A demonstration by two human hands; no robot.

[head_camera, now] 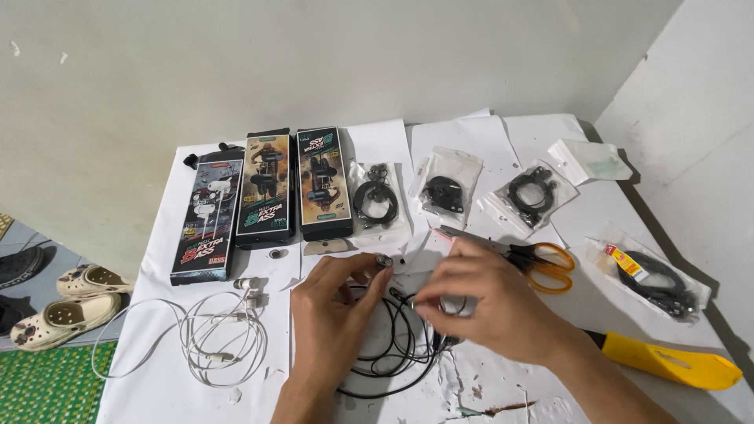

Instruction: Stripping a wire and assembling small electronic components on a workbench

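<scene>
My left hand (330, 310) pinches a small black earbud (383, 261) between thumb and fingertips. My right hand (487, 302) holds the black cable (400, 345) close by, fingers closed on a small part of it. The rest of the black cable lies looped on the white table (157, 385) under both hands. A white earphone set (224, 334) lies coiled to the left of my left hand.
Three printed earphone boxes (267, 188) lie at the back left. Several clear bags with black earphones (448, 188) sit behind my hands, another bag (652, 279) at right. Orange-handled scissors (542, 263) and a yellow-handled knife (675, 365) lie right. Sandals (67, 302) rest on the floor.
</scene>
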